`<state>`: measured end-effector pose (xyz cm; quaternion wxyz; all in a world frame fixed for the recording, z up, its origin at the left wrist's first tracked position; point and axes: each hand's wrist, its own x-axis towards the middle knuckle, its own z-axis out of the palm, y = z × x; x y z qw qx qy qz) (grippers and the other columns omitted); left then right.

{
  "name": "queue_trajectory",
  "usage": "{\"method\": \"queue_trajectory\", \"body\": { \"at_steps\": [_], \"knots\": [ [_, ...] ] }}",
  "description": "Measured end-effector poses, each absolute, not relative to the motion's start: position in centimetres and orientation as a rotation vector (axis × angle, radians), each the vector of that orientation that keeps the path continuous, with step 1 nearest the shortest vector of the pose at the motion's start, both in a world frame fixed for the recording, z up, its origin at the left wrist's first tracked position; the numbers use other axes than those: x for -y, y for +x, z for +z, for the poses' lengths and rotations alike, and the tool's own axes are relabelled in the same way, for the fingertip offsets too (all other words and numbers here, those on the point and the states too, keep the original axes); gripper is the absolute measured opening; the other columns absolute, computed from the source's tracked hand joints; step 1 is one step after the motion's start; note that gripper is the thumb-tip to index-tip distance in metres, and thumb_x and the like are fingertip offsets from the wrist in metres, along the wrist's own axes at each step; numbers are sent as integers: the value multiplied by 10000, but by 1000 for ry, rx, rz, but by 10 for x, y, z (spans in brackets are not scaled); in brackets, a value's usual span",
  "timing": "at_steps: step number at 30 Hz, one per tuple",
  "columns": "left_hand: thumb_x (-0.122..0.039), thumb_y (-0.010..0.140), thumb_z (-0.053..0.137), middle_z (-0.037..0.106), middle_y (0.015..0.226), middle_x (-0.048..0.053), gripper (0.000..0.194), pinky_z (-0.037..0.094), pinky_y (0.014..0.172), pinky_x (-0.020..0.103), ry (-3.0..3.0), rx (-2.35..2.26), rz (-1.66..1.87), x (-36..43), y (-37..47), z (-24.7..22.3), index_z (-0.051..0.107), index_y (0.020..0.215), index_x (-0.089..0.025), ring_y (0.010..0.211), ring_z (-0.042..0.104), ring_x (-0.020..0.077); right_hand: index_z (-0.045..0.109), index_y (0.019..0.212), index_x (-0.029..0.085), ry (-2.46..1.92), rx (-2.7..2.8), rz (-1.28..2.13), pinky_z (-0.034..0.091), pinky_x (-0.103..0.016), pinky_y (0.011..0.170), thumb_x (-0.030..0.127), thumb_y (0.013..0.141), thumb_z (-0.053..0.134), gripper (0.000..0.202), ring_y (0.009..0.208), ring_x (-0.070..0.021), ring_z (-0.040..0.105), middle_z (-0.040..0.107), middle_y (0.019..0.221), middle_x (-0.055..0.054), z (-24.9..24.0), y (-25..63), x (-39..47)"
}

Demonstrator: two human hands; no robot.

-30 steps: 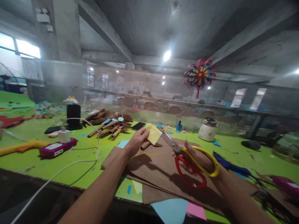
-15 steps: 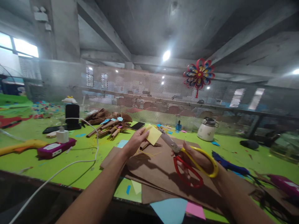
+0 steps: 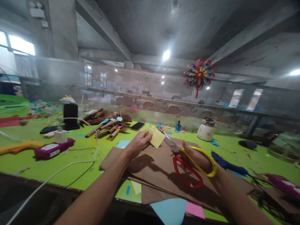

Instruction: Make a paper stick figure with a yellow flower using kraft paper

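From my feed, the left hand [image 3: 138,144] and right hand [image 3: 195,159] are bare, no gloves, rings or watch. Both forearms run unsleeved to the frame's bottom edge.

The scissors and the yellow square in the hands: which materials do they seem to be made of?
Scissors: blades look like bare grey metal with a dull shine; the red and yellow handle loops look like glossy moulded plastic. Yellow square: probably thin matte paper, flat with sharp corners, pinched in the left hand. The right hand grips the handles.
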<state>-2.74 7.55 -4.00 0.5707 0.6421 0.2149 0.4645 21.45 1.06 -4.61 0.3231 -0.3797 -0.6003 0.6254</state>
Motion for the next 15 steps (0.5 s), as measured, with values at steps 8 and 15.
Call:
{"method": "queue_trajectory", "body": {
  "at_steps": [8, 15],
  "knots": [
    [-426, 799, 636, 645, 1009, 77, 425, 462, 815, 292, 1510, -482, 1095, -79, -27, -41, 579, 1102, -133, 872, 600, 178, 549, 1086, 155, -1015, 1564, 1546, 335, -141, 283, 709, 836, 357, 637, 322, -63, 435, 530, 532, 30, -49, 214, -9],
    [-483, 819, 572, 631, 928, 56, 441, 450, 756, 274, 1686, -593, 1098, -87, -29, -49, 588, 1096, -141, 811, 569, 167, 510, 1083, 186, -953, 1565, 1768, 521, -275, 414, 734, 843, 253, 651, 434, -148, 589, 572, 592, 9, -58, 218, -21]
  ]
}}
